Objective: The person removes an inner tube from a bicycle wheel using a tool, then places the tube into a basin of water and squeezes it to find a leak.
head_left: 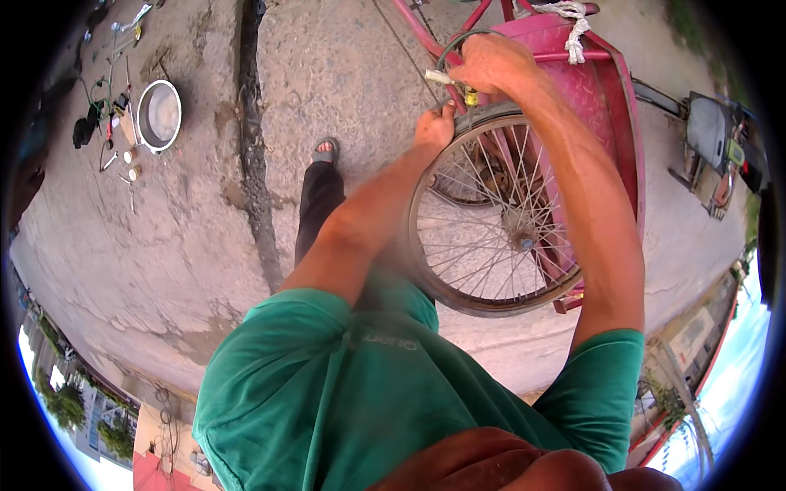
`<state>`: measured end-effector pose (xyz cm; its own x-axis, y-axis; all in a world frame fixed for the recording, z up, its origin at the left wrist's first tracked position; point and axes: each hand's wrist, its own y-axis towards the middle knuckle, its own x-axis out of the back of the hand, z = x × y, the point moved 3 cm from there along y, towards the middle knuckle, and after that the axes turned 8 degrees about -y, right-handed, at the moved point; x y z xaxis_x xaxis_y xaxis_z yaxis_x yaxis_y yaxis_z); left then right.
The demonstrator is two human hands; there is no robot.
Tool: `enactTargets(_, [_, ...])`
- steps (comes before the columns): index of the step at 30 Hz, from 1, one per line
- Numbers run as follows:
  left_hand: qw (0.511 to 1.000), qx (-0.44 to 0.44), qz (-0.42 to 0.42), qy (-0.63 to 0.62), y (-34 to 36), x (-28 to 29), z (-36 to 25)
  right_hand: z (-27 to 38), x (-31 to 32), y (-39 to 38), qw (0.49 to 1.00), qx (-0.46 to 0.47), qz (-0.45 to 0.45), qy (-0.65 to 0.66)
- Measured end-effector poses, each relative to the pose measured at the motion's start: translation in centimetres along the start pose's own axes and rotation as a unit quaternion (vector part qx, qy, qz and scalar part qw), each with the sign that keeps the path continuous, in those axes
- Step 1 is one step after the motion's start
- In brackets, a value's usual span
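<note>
A spoked wheel [525, 242] with a dark tyre [426, 274] stands in front of me, part of a pink-red cart. My left hand [435, 128] is closed on the tyre's upper left, thumb pointing up. Just beyond it, my right hand [494, 64] reaches over the top of the wheel, fingers curled and mostly hidden. A dark curved cable or hose [455, 47] loops by its knuckles. Below the fingers are a white tubular piece [440, 77] and a small yellow piece [471, 96]; what exactly the right hand grips is hidden.
Pink-red metal panels [602, 98] of the cart rise at right, white rope [575, 29] tied on its frame. At left lie a round metal basin [159, 116] and scattered tools [110, 159]. A dark groove [250, 123] crosses the concrete. Another vehicle [711, 135] stands far right.
</note>
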<state>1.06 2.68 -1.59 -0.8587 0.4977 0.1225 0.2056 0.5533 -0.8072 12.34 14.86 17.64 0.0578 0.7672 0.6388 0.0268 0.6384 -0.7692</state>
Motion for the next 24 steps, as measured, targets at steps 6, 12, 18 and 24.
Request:
enactTargets(6, [0.998,-0.050,-0.041,-0.003,-0.4,-0.4,0.1,1.0,-2.4,1.8,0.988,0.033,-0.137,-0.056])
enactTargets(12, [0.996,-0.072,-0.060,-0.005,1.5,-0.5,1.3,0.6,-2.7,-6.6,0.987,0.011,-0.159,-0.014])
enactTargets(18, [0.995,-0.082,0.050,-0.016,-1.0,-0.3,-2.3,-5.0,-16.7,-18.0,0.928,-0.055,-0.359,0.087])
enactTargets(24, [0.972,-0.143,0.182,-0.051,-3.1,0.2,-3.1,-4.5,-24.5,-17.9,0.880,-0.094,-0.452,0.116])
